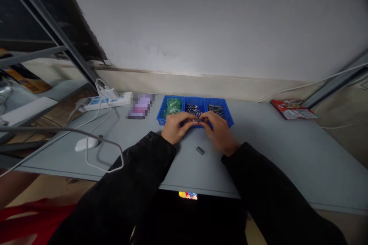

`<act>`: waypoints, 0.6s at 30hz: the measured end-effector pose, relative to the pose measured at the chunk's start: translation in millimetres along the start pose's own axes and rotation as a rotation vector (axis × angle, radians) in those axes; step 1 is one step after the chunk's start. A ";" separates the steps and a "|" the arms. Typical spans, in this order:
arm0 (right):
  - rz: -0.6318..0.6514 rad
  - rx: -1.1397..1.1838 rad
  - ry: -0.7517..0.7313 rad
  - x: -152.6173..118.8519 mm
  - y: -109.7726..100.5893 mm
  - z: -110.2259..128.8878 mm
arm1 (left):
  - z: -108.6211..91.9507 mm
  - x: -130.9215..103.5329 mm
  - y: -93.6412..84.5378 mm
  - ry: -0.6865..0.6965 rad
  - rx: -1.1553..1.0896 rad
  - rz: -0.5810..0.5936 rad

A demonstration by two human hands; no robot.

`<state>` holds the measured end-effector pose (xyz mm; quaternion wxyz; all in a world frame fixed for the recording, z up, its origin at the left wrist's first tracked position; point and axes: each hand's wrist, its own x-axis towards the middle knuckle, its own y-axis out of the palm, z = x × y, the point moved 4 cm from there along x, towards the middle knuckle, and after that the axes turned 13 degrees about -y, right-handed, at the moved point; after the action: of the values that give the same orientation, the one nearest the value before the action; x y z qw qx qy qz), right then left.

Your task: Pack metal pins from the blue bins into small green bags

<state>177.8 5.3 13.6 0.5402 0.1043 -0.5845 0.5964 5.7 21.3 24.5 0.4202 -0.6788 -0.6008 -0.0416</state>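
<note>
Left grip [176,127], one: thumb and finger pinched nearly together on the left end of a small dark piece [197,120]. Right grip [217,130], one: closed likewise at its right end. The piece sits between my fingertips, before the middle bin [195,98]; whether it is one part or two, I cannot tell.

Risk, first: a slip. So little of the piece shows that uneven pressure from either side could flick it loose, probably into the bin's metal pins [192,109], where its dark tone would make it hard to find.

Risk, second: mixing. The right bin [229,114], holding grey pieces [215,109], adjoins the middle one; a nudge from my knuckles could shift either.

Loose grey piece [200,151], one: lying on the desk [267,149] between my forearms, touched by neither. A sweep of the right sleeve [258,176] could push it off the front edge.

White cable [115,144], one: looped beside my left sleeve [143,160]; it could snag if that arm draws back.
</note>
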 end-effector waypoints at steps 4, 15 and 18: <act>0.020 -0.018 -0.025 -0.9 2.3 -1.1 | -1.3 0.2 0.0 -0.001 -0.002 0.008; 0.040 -0.028 -0.024 -0.6 3.0 -0.3 | -2.7 0.0 -2.0 0.006 -0.023 -0.024; 0.039 -0.019 0.002 -0.3 2.6 -0.5 | -0.6 0.1 -2.5 -0.017 -0.015 -0.048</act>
<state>176.2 6.2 11.8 0.5299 0.0872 -0.5915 0.6014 3.8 20.7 26.2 0.4090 -0.6676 -0.6200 -0.0505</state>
